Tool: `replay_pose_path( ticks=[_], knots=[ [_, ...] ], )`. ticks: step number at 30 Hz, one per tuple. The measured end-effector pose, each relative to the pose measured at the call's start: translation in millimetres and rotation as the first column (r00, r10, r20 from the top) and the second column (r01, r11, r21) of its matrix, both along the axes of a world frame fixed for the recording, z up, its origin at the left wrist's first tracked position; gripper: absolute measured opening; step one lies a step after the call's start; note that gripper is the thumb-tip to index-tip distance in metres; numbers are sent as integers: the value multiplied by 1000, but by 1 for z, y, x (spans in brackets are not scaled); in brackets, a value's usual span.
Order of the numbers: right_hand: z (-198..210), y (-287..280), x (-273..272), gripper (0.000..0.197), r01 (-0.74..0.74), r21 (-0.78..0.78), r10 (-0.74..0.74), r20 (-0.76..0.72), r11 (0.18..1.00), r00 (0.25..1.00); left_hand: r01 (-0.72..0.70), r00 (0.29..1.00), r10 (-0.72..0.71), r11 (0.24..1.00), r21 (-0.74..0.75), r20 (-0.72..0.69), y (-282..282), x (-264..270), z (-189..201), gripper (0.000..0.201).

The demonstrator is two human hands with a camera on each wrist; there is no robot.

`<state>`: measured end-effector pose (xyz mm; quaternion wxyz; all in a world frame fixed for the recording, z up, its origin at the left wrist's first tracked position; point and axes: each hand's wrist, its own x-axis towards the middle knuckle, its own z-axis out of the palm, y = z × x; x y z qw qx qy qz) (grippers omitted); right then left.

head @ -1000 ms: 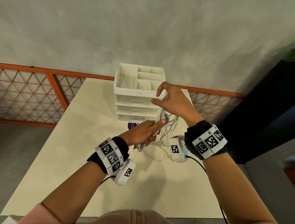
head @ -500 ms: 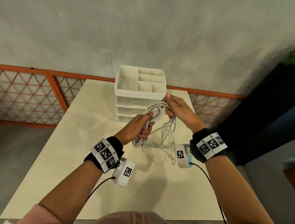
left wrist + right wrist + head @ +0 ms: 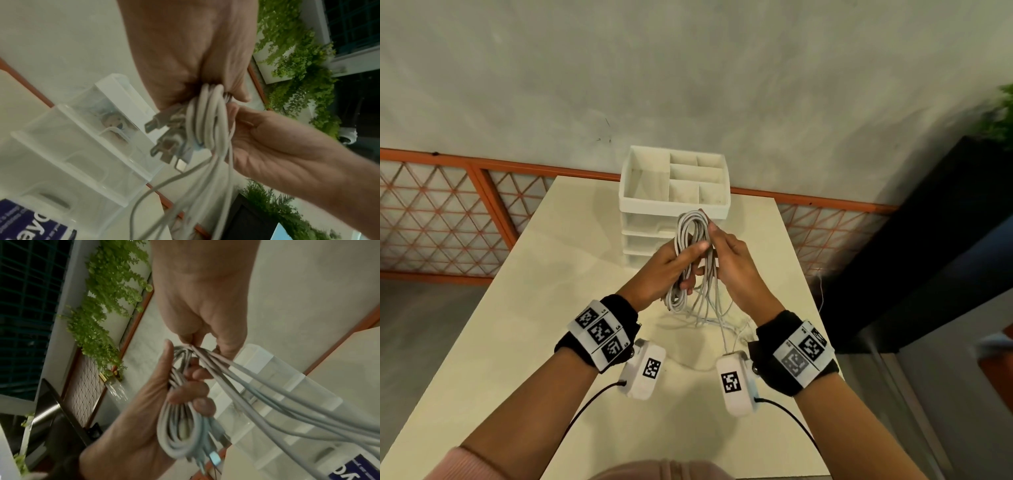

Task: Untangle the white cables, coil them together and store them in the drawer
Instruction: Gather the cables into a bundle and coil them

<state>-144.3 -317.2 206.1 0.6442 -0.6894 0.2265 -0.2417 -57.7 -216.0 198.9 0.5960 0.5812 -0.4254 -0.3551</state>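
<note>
Smooth matt white cables (image 3: 690,236), translucent plastic drawer unit (image 3: 674,192), matt pale table (image 3: 517,325).

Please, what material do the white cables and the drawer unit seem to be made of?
Cables: probably a soft rubbery plastic jacket, matte off-white; they bend into smooth loops without kinking. The plug ends look like bare metal, grey and slightly shiny.
Drawer unit: likely hard plastic. The top tray is opaque matte white, while the drawers look translucent and frosted, with contents showing faintly through.

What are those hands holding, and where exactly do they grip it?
White cables: left hand grips the coil's middle; right hand pinches the loose strands beside it.
</note>
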Motion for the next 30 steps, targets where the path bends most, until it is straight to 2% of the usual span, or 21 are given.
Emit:
replay_pose_path(
  ticks=[4, 7, 11, 15, 19, 21, 24, 26, 30],
  knots=[
    [6, -2, -1, 36, -61, 148, 71, -63, 987, 995, 1, 998, -2, 1000, 9, 55, -3, 4, -3, 20],
    [8, -3, 2, 42, -103, 172, 122, -98, 980, 988, 0, 995, -3, 999, 32, 101, -4, 8, -9, 28],
    [10, -4, 5, 45, -168, 231, 202, -132, 958, 970, -30, 997, 27, 999, 44, 66, -3, 10, -9, 27],
    [6, -4, 3, 53, -236, 157, 259, -147, 959, 955, -40, 999, 40, 999, -2, 0, -3, 9, -7, 27],
    [-3, 2, 2, 60, -297, 81, 308, -244, 951, 920, -122, 989, 118, 992, -45, -93, -5, 17, -1, 32],
    [-4, 2, 1, 53, -334, 24, 330, -243, 942, 912, -181, 975, 172, 982, -52, -140, -6, 24, 0, 32],
    [-6, -4, -2, 36, -407, -186, 323, -362, 894, 875, -242, 965, 233, 968, -63, -123, -4, 35, -6, 32],
    [-12, -13, -2, 28, -427, -258, 315, -382, 867, 869, -292, 952, 285, 955, -53, -114, -2, 40, -10, 31],
    [-14, -13, 2, 18, -308, -315, 209, -312, 898, 927, -406, 911, 399, 912, -59, -101, -5, 41, -14, 37]
  ],
)
